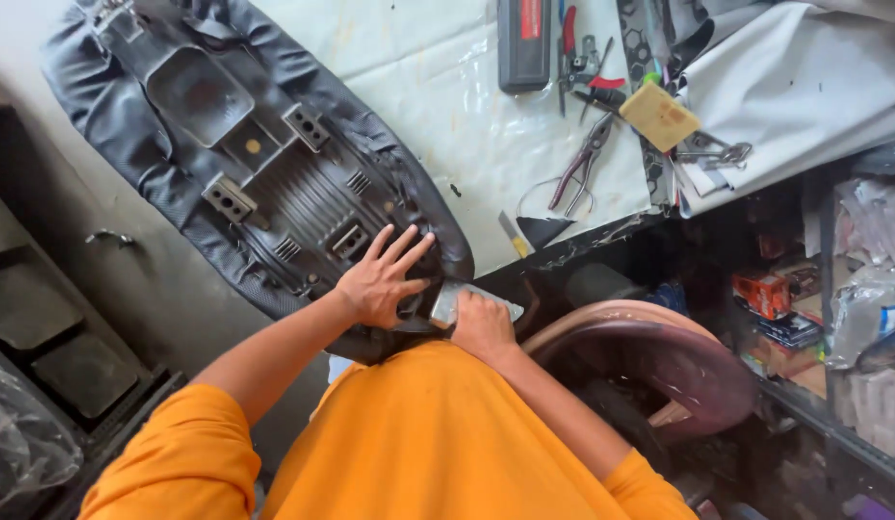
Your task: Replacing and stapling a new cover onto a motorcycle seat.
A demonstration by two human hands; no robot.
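Nearest the camera, orange sleeves and shirt were seen. Right hand (483, 325) was closed around a flat grey metal tool (457, 299), held against the near end of the seat. Left hand (382, 279) was laid open, fingers spread, flat on the seat's underside. Upturned motorcycle seat (245, 164) was laid diagonally on the bench: black plastic base up, dark cover wrapped over its edges. A round maroon stool (659, 351) was seen just right of the body. Shelf compartments (813, 289) at right were seen holding small boxes and clear plastic bags; contents could not be told. Farther back on the plastic-covered table (447, 106): pliers (582, 164), a yellow sponge block (659, 116), a black case (523, 43), grey sheet material (804, 87).
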